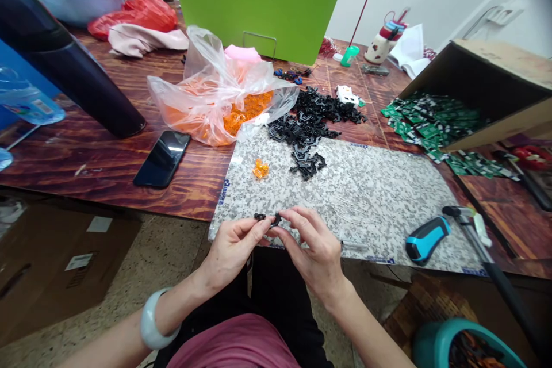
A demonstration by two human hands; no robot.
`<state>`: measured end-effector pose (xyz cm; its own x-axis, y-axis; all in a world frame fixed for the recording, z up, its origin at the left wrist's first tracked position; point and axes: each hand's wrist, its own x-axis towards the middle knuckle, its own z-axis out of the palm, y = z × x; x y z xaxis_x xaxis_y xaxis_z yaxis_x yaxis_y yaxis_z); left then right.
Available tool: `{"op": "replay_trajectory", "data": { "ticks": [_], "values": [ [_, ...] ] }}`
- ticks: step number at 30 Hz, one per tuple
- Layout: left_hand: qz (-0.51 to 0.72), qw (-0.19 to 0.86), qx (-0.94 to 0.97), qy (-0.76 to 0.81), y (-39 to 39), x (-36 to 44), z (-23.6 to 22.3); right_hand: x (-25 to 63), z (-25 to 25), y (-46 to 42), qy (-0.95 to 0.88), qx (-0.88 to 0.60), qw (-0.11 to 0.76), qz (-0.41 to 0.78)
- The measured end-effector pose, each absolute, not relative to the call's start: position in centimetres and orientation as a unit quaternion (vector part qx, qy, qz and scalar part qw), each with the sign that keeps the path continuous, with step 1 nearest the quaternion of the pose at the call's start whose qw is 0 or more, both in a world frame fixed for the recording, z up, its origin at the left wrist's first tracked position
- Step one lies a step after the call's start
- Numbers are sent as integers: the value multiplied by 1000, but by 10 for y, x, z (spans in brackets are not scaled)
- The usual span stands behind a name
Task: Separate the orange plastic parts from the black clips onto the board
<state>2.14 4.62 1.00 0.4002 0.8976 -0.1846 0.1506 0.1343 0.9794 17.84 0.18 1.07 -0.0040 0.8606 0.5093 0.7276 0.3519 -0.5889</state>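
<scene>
We find the left hand (233, 250) and the right hand (317, 250) close together over the near edge of a speckled grey slab (371, 195), at the middle of the view. A small black part (276, 220) sits between them; we record the thumb and fingers of each hand pinched on it, its exact shape being largely covered by the fingertips. A pale bangle (150, 319) is worn on the left forearm. Beyond the hands we note a heap of black parts (310, 118), lying partly on the slab and partly on the wooden table (194, 187), with a small orange cluster (260, 168) apart on its left. A clear plastic bag (202, 98) containing orange pieces (248, 112) stands past the slab's far left corner, near a dark phone (162, 158). On the slab's right side we log a blue-and-black handle (426, 240); behind it, green boards (435, 118) spill from an open carton (509, 63).
</scene>
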Motion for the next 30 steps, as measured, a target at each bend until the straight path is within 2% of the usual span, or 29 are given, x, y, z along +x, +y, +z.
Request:
{"op": "replay_trajectory", "data": {
  "ticks": [8, 15, 30],
  "values": [
    [340, 601, 565, 452, 44, 23, 9, 175, 7, 2, -705, -560, 435, 30],
    [352, 580, 568, 465, 45, 23, 9, 165, 10, -2, -694, -577, 418, 103],
    [354, 566, 582, 465, 43, 22, 6, 156, 14, -4, -718, -570, 392, 78]
  ]
}}
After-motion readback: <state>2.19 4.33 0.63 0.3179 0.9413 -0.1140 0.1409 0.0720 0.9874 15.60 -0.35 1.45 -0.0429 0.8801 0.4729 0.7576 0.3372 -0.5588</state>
